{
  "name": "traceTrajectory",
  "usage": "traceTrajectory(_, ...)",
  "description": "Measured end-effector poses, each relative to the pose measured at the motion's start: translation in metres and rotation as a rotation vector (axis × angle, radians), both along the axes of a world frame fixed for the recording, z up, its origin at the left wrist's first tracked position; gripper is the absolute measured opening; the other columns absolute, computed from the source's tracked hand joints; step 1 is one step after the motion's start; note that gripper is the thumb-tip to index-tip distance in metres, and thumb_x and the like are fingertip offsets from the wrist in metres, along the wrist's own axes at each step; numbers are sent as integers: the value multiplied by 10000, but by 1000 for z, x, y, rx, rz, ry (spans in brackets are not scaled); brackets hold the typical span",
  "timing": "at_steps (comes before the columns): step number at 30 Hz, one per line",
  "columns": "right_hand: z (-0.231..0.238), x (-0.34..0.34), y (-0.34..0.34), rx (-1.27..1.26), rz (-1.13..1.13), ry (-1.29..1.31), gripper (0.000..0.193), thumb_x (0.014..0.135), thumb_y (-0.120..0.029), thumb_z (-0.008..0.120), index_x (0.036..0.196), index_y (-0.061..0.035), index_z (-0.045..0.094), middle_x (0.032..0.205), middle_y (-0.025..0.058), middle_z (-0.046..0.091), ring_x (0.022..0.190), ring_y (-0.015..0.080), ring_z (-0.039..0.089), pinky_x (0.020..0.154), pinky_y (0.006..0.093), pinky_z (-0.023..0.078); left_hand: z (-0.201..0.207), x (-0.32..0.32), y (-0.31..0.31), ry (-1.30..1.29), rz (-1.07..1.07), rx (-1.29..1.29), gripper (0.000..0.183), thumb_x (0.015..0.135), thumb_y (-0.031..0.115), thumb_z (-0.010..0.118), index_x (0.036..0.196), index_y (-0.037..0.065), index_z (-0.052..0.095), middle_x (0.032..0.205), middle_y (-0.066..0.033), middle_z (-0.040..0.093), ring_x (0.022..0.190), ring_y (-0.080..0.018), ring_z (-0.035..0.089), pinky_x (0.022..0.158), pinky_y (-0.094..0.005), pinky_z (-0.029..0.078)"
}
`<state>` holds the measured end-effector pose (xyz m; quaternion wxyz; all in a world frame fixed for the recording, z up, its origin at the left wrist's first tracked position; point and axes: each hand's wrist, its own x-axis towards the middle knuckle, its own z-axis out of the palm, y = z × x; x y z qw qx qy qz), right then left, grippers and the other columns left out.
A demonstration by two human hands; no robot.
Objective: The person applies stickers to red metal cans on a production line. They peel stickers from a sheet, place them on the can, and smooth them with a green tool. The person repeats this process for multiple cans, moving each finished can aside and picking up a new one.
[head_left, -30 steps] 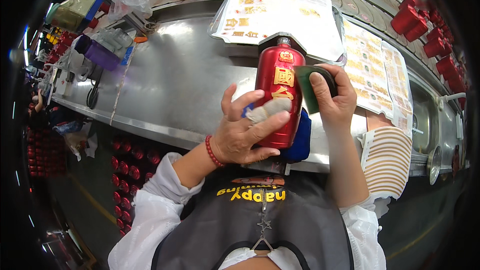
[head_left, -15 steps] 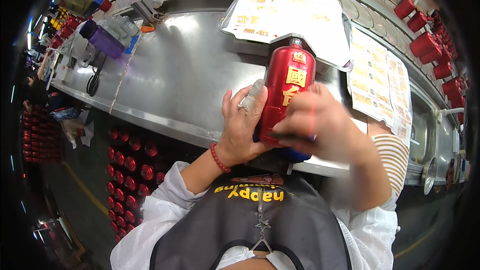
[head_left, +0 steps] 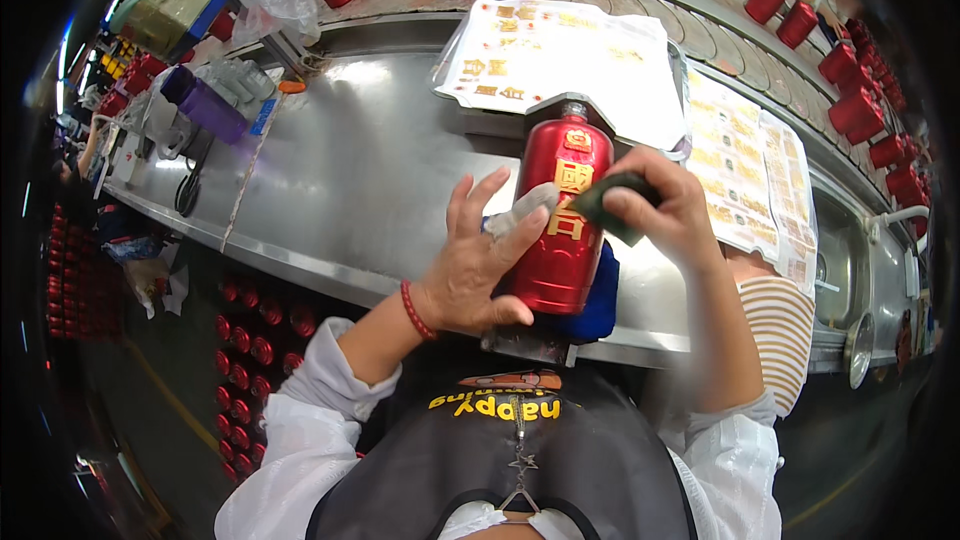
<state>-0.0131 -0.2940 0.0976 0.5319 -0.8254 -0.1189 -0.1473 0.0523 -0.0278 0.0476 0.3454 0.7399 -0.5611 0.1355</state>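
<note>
Pinching a green scraper (head_left: 598, 208) in our right hand (head_left: 676, 210), we have it by the right edge of the gold lettering (head_left: 568, 226). Between our hands lies the red bottle (head_left: 562, 270), long axis running away from us, neck farthest; our left hand (head_left: 466, 275), loosely spread, is nearer, one wrapped finger over its left side.

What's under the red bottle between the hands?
Something blue, likely cloth, shows past the lower right side of the red bottle; a dark angular plate shows behind its neck. Directly beneath is covered by the bottle.
</note>
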Motion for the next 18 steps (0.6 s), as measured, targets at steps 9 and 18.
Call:
traceTrajectory(9, 18, -24, -23, 159, -444, 5, 214, 978, -218, 674, 1019, -10, 645, 821, 37, 670, 722, 96, 593, 657, 249, 493, 31, 54, -31, 149, -184, -90, 649, 1049, 549, 402, 1465, 70, 538, 1370, -115, 624, 1405, -304, 404, 1234, -442, 84)
traceTrajectory(18, -12, -32, 47, 711, -405, 187, 175, 1014, -202, 651, 1033, -35, 604, 868, -26, 644, 758, 27, 553, 658, 191, 465, 30, 32, -60, 592, 37, -223, 768, 951, 466, 667, 1469, -24, 380, 1415, -225, 453, 1327, -329, 432, 1148, -426, 316)
